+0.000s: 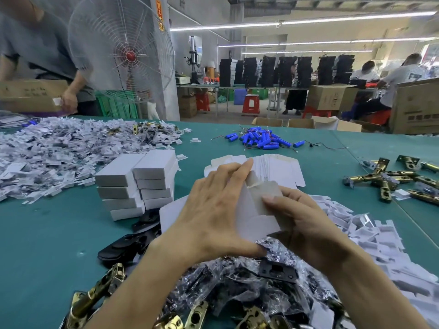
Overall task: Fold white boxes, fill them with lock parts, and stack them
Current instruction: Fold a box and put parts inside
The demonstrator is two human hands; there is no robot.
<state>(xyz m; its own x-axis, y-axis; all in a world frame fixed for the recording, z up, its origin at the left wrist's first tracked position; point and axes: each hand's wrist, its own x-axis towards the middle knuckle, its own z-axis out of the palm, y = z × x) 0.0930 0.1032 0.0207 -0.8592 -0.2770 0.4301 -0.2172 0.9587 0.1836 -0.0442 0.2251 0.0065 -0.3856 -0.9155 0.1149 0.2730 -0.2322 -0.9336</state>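
Folding step: left hand [213, 210] and right hand [306, 224] grip half-formed white cardboard box [259, 210] beside stacked white boxes [135, 184]; tucking its flaps likely comes next.

Eight stacked boxes [137, 184]; one held box blank [260, 210]; two hands: left hand [213, 210], right hand [306, 224]; one fan [121, 48].

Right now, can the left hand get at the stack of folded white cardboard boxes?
Probably yes. The stack of folded white cardboard boxes stands just left of the left hand, bare green table between. That hand grips a half-folded white box and must release it first.
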